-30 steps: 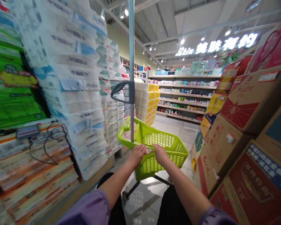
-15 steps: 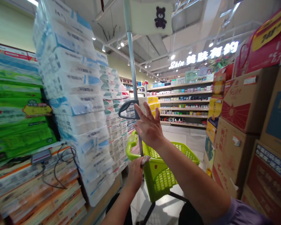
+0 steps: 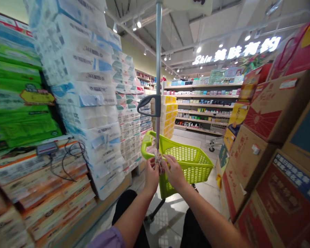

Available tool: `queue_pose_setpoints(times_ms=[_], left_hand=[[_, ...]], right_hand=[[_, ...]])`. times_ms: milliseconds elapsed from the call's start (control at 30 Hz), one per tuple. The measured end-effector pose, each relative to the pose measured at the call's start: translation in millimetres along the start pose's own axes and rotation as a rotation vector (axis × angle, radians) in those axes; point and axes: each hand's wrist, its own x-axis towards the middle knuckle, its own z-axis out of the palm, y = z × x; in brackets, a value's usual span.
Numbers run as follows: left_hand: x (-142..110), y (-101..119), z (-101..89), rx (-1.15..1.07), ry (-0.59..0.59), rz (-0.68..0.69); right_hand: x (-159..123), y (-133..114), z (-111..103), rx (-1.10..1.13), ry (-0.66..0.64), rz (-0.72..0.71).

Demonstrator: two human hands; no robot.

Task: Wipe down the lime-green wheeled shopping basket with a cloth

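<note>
A bunched strip of pale cloth or cord (image 3: 158,159) is at the foot of the metal pole (image 3: 158,62), against the rim of a lime-green plastic shopping cart (image 3: 181,153). My left hand (image 3: 152,174) pinches this bundle from the left. On its right side, the fingers of my right hand (image 3: 173,171) are closed on it too. Higher on the pole sits a grey loop handle (image 3: 149,105). The cart's green push handle (image 3: 146,144) lies just beyond my left hand. Exactly how the bundle wraps the pole cannot be made out.
Tall stacks of wrapped tissue packs (image 3: 93,89) rise on the left, with a phone-like device (image 3: 47,148) and cables on boxes. Cardboard cartons (image 3: 255,165) line the right. Stocked shelves (image 3: 204,103) and a wire cart (image 3: 219,124) stand farther back.
My right hand has come down from near the grey loop handle to the bundle beside my left hand. The view has tilted down, and the wire cart now shows at the back.
</note>
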Motion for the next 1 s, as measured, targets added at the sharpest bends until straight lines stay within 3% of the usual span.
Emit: queue_pose_setpoints(times_ms=[67,167,233,333,400,467,533,633,767,900,1000], left_hand=[[-3.2,1.4,5.7,-0.017,0.042,-0.061],[-3.0,-1.1,3.1,0.036,-0.100,-0.050],[6.5,-5.6,-6.8,0.215,-0.148,0.084],[32.1,-15.9,-23.8,0.613,-0.060,0.280],[48.5,-23.9,-30.2,0.815,-0.072,0.302],[58.8,-30.6,-32.0,0.925,-0.127,0.310],[63.1,-34.3,-30.9,0.972,-0.163,0.317],[63.1,-35.1,-28.1,0.978,-0.182,0.306],[60.4,-35.8,-24.7,0.944,-0.167,0.318],[56.1,-37.4,-21.0,0.934,-0.151,0.329],[52.7,-35.7,-19.3,0.939,-0.157,0.321]], right_hand=[[-28.5,21.9,20.5,0.122,-0.042,0.105],[-42.7,47.9,31.4,0.196,-0.030,0.235],[-34.2,61.6,28.3,0.154,0.014,0.239],[-9.0,76.5,24.4,0.009,0.092,0.155],[4.9,84.4,28.0,-0.096,0.030,0.088],[11.0,93.3,34.6,-0.206,-0.116,0.059],[9.8,103.7,40.1,-0.309,-0.198,0.129],[2.5,116.4,44.6,-0.388,-0.121,0.239],[-6.3,116.6,49.8,-0.377,-0.060,0.067],[-8.9,104.5,49.1,-0.385,-0.200,-0.098],[-5.5,96.8,44.9,-0.408,-0.230,-0.213]])
